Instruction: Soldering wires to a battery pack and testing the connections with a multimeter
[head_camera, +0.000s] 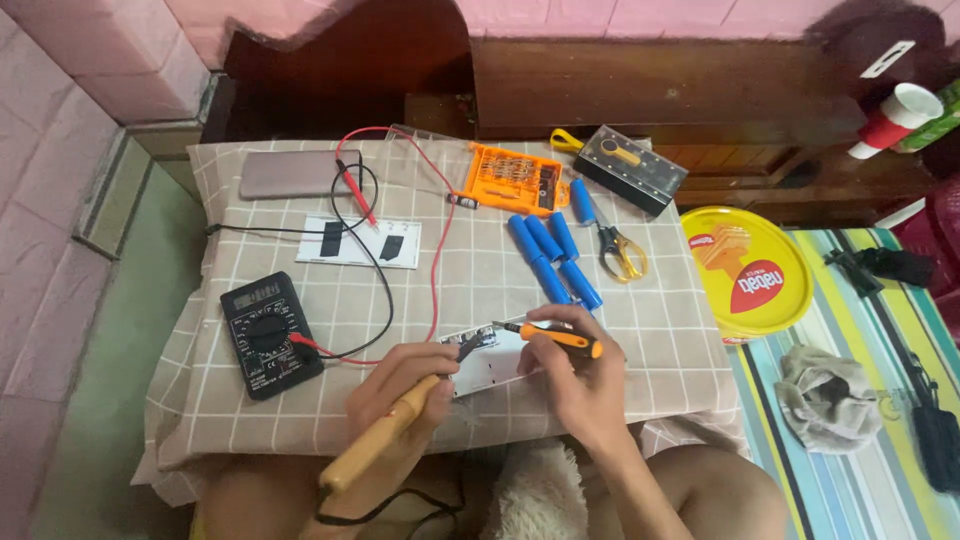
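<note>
While hands (480, 385) crowd, board (490, 365) half hidden.

On my feed: black multimeter (271, 335) sits left, blue battery cells (556, 255) by yellow-handled scissors (620, 250), orange bit set (513, 178) behind, yellow round tin (745, 272) right.

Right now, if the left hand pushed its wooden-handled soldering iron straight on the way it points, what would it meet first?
Probably the white circuit board: the soldering iron in the left hand already has its tip at the board's near edge.
</note>
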